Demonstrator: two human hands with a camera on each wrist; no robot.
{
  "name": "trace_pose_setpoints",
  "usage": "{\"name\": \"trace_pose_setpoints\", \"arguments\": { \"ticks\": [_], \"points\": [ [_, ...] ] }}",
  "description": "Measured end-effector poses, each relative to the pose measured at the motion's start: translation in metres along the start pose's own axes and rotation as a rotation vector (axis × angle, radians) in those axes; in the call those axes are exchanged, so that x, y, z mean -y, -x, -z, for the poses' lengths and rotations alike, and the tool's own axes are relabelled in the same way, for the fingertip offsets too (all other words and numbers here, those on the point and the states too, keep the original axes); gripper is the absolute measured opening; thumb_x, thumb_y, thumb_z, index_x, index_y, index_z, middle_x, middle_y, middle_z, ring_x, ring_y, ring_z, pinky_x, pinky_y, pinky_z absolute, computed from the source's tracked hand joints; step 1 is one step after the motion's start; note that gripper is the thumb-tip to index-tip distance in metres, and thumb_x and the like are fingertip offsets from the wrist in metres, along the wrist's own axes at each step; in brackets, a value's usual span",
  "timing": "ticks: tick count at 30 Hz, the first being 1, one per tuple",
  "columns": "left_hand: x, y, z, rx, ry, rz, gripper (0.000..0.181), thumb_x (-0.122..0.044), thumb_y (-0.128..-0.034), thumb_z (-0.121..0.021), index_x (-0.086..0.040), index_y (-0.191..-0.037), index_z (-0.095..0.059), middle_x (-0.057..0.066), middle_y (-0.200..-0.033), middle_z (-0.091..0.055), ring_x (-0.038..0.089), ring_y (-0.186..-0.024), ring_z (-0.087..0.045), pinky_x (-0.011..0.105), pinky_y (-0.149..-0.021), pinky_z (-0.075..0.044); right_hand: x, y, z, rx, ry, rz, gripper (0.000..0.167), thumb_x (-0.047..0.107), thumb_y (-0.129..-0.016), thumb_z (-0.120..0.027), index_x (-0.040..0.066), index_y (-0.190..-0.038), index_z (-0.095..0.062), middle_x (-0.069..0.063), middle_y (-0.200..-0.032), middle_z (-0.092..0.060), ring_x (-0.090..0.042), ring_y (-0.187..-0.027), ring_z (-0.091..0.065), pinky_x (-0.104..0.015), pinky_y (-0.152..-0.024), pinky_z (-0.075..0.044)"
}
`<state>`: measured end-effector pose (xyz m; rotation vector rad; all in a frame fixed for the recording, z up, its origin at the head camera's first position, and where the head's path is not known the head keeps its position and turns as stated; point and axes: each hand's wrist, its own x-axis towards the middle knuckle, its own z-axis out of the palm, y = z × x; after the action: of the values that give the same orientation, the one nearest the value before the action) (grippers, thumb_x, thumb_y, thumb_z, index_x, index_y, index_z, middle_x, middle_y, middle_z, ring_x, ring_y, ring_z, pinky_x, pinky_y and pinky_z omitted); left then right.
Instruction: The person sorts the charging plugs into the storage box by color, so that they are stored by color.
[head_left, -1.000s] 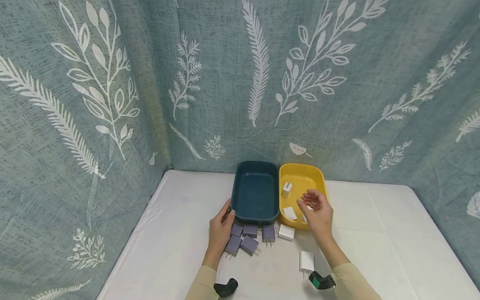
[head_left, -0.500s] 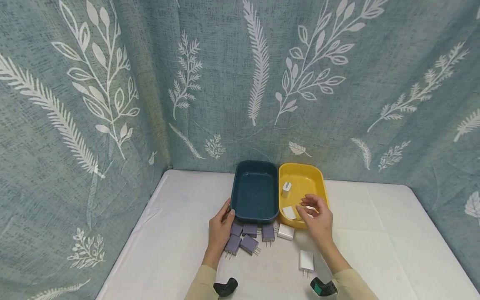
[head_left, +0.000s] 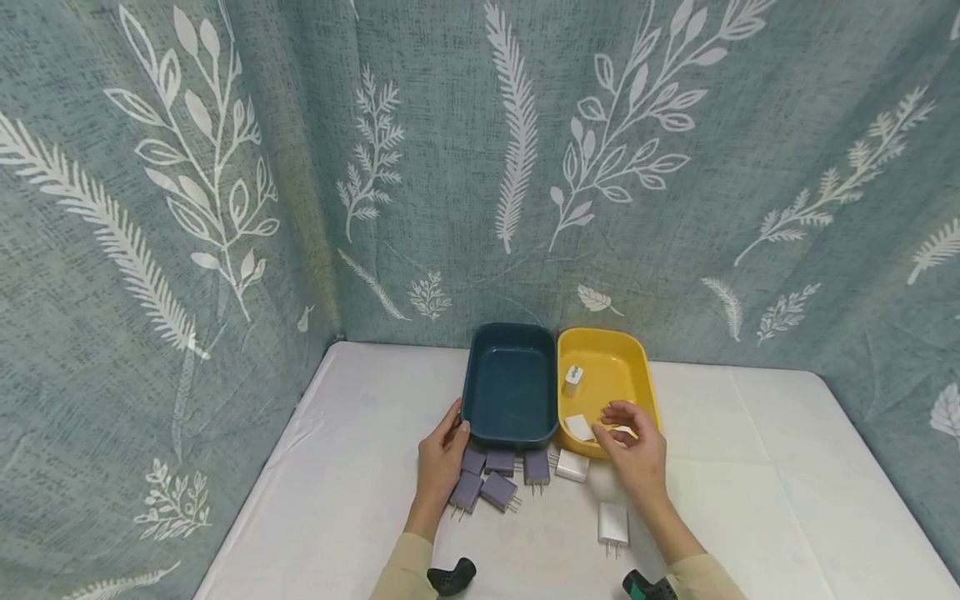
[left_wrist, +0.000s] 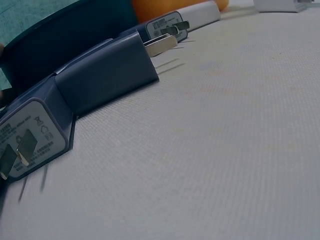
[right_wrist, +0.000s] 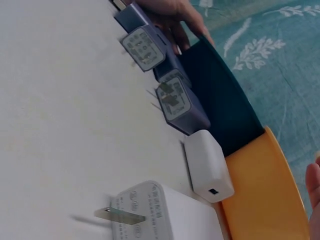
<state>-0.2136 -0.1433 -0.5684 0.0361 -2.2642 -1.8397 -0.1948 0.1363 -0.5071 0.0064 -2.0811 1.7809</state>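
Observation:
My left hand (head_left: pixel 441 454) touches the near-left corner of the dark teal tray (head_left: pixel 472 375), fingers along its side and thumb at its front. My right hand (head_left: pixel 637 450) hovers over the front right of the yellow tray (head_left: pixel 645 367), fingers bent with a gap to the thumb and no grip visible. Inside that tray, a white charger (head_left: pixel 573 379) stands upright and another white charger (head_left: pixel 578 427) lies at the front; a further white piece shows partly behind the right fingers. The right wrist view catches only some fingers at its edge.
Several purple chargers (head_left: pixel 498 490) lie before the teal tray, prongs exposed. A white charger (head_left: pixel 572 465) sits before the yellow tray, and another white charger (head_left: pixel 613 524) lies nearer, left of the right forearm. A leaf-patterned curtain (head_left: pixel 450 167) hangs behind the white table (head_left: pixel 750 467).
My right hand has come slightly nearer and lower over the front of the yellow tray. The left hand, the trays and the chargers on the table stay put.

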Motion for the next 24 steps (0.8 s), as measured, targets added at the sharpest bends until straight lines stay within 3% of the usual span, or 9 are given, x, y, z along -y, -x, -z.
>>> {"name": "trace_pose_setpoints", "arguments": {
  "ticks": [4,10,15,17,24],
  "points": [
    [0.0,0.0,0.0,0.001,0.019,0.001,0.044,-0.02,-0.0985,-0.058,-0.021,-0.142,-0.052,0.006,-0.145,-0.051,0.023,-0.131,-0.054,0.038,-0.104,-0.047,0.006,0.005,-0.001,-0.003,-0.017,-0.018,0.038,-0.01,-0.076,-0.076,-0.01,-0.111,-0.061,-0.007,-0.099,-0.066,-0.01,-0.087,-0.066,-0.016,-0.071,-0.057],
    [-0.001,0.0,0.0,-0.002,0.017,-0.001,0.043,-0.019,-0.0984,-0.058,-0.02,-0.142,-0.052,0.005,-0.144,-0.053,0.022,-0.13,-0.054,0.036,-0.103,-0.048,0.025,0.013,-0.002,0.018,-0.018,0.024,0.036,-0.011,-0.077,-0.074,-0.013,-0.11,-0.06,-0.023,-0.102,-0.066,-0.018,-0.088,-0.067,-0.017,-0.07,-0.058],
    [-0.001,0.0,0.0,-0.002,-0.003,0.003,0.043,-0.021,-0.0987,-0.057,-0.022,-0.141,-0.053,0.004,-0.144,-0.053,0.02,-0.129,-0.055,0.034,-0.103,-0.049,0.026,0.017,0.0,0.013,-0.023,0.028,0.036,-0.011,-0.076,-0.075,-0.012,-0.109,-0.061,-0.002,-0.098,-0.067,-0.019,-0.087,-0.067,-0.017,-0.069,-0.058],
    [-0.001,0.001,0.0,-0.005,-0.007,-0.001,0.043,-0.021,-0.0986,-0.057,-0.022,-0.141,-0.053,0.004,-0.144,-0.053,0.021,-0.129,-0.055,0.035,-0.103,-0.049,0.024,0.017,0.001,0.007,-0.03,0.023,0.035,-0.011,-0.076,-0.075,-0.011,-0.109,-0.062,0.0,-0.097,-0.067,-0.017,-0.086,-0.067,-0.017,-0.069,-0.058],
    [-0.001,0.0,0.0,-0.005,-0.011,-0.011,0.043,-0.021,-0.0988,-0.057,-0.022,-0.142,-0.052,0.004,-0.144,-0.053,0.02,-0.129,-0.056,0.034,-0.102,-0.049,0.019,0.02,0.004,0.0,-0.042,0.051,0.034,-0.013,-0.076,-0.074,-0.013,-0.107,-0.061,-0.023,-0.098,-0.065,-0.013,-0.084,-0.066,-0.017,-0.067,-0.058]
  ]
}}
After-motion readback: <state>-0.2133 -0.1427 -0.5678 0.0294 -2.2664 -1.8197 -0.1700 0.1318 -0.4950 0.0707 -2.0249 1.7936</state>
